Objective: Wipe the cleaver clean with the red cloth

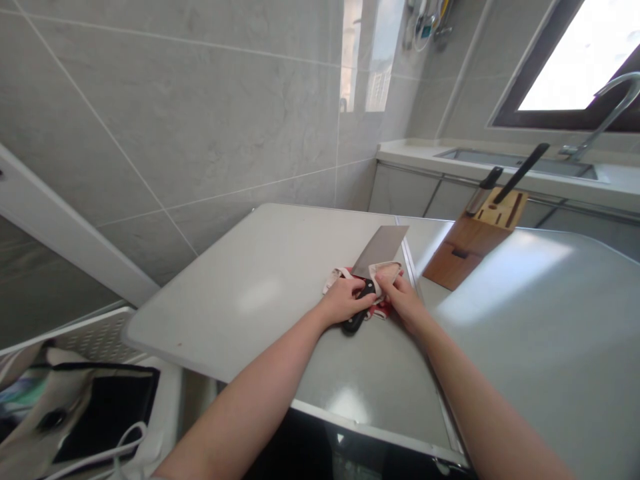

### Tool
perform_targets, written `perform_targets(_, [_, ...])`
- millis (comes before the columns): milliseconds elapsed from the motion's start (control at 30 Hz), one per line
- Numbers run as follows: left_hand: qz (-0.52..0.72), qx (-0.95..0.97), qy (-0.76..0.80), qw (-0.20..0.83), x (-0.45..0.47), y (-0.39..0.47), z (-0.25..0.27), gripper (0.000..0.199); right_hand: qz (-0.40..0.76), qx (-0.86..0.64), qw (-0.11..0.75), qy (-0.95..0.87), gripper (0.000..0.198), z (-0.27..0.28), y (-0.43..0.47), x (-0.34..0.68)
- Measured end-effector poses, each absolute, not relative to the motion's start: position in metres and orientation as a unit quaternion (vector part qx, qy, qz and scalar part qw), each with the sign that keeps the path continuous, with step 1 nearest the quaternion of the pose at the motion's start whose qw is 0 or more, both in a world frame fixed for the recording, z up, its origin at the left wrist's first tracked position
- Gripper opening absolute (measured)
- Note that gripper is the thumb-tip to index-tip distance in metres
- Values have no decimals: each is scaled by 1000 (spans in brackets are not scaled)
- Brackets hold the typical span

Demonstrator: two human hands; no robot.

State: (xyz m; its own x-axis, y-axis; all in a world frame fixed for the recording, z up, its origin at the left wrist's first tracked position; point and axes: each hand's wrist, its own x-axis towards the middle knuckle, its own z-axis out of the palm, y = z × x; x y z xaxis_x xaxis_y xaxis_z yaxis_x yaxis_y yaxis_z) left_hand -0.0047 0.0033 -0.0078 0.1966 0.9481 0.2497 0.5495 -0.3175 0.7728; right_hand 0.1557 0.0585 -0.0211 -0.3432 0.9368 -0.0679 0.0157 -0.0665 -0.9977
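Note:
Over the white folding table [215,293] I see a cleaver [380,249] with a broad steel blade pointing away from me and a black riveted handle. My left hand [345,301] is closed around that handle. A red and white cloth [387,272] lies partly under the cleaver and is folded up against its blade near the handle. My right hand [404,300] pinches this cloth at the right side of the blade. Part of the cloth is hidden beneath the blade and hands.
A wooden knife block [465,243] with two black-handled tools stands on the table's right half. The table's seam runs beside my right hand. Behind are a counter with a sink [520,162] and faucet [607,113]. A white basket [105,333] sits at lower left.

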Motion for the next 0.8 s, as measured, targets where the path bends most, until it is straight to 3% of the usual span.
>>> perform_targets(800, [355,726,526,267,-5,4,-9,36,581,-431,388,-572,36,-16,55,155])
